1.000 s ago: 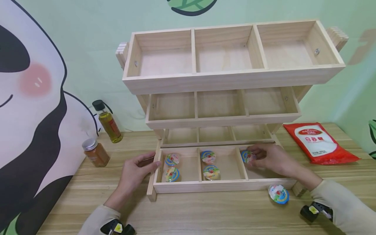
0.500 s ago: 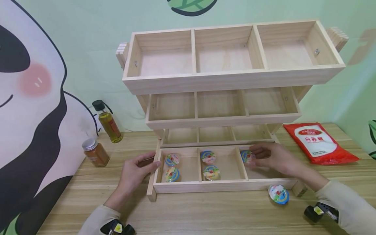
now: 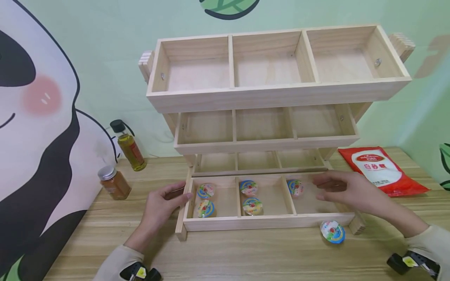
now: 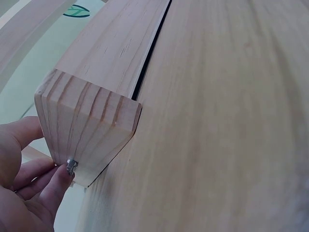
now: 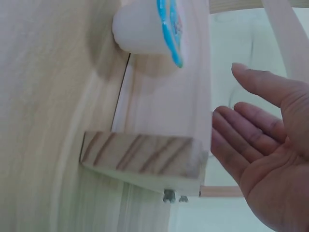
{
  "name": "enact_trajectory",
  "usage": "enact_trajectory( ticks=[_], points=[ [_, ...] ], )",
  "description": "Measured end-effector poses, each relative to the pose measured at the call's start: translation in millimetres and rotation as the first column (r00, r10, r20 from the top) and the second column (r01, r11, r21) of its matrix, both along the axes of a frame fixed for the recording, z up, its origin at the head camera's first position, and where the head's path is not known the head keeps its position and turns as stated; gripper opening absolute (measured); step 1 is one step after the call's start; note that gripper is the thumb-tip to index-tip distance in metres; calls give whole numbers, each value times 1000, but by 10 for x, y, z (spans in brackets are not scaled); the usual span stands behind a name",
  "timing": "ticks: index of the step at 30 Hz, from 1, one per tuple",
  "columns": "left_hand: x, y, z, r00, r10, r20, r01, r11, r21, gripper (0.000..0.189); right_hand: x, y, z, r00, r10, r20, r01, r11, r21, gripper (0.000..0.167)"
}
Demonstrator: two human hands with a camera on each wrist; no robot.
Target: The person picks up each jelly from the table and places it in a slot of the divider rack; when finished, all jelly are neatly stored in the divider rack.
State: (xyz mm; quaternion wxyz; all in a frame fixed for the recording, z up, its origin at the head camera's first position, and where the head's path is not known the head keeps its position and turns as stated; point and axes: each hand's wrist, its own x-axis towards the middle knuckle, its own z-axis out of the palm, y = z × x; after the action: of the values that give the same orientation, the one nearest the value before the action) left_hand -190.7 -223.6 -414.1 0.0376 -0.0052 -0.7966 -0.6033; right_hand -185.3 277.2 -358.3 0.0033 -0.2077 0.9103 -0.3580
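My left hand [image 3: 165, 201] grips the left end of a tiered wooden shelf [image 3: 230, 223], its thumb by a metal bolt [image 4: 72, 166] in the left wrist view. Over the right compartment of the lowest tray hovers my right hand [image 3: 346, 191], fingers relaxed and holding nothing. A jelly cup [image 3: 295, 188] sits in that compartment's back left corner. Two jelly cups stand one behind the other in the left compartment, the front one [image 3: 206, 208] nearest me. The middle compartment holds two more, the front one [image 3: 252, 206] yellowish. Another jelly cup [image 3: 332, 232] rests on the table before the tray.
Higher tiers of the shelf [image 3: 277, 95] overhang the lowest tray. To the left stand an oil bottle [image 3: 131, 148] and a brown spice jar [image 3: 114, 182]. A red bag [image 3: 381, 171] lies on the table at the right, partly behind my right hand.
My right hand has let go of the jelly cup in the right compartment and moved away to the right. The left hand has stayed in place.
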Motion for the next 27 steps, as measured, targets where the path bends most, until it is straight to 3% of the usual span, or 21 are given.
enact_trajectory(
  ticks=[7,13,19,27],
  points=[
    [4,-4,-1,1000,2,1,-2,1000,-18,53,188,153,35,999,15,-32,-16,1000,-23,40],
    [6,-8,-3,1000,5,10,-4,1000,-31,54,375,236,46,999,-40,-12,39,999,-18,39],
    [13,-2,9,1000,5,9,-5,1000,-30,54,546,316,-18,997,-80,-6,80,995,-51,39],
    [-1,-10,8,1000,5,12,-4,998,-66,53,705,306,-149,988,-129,-84,119,985,-121,41]
  ],
)
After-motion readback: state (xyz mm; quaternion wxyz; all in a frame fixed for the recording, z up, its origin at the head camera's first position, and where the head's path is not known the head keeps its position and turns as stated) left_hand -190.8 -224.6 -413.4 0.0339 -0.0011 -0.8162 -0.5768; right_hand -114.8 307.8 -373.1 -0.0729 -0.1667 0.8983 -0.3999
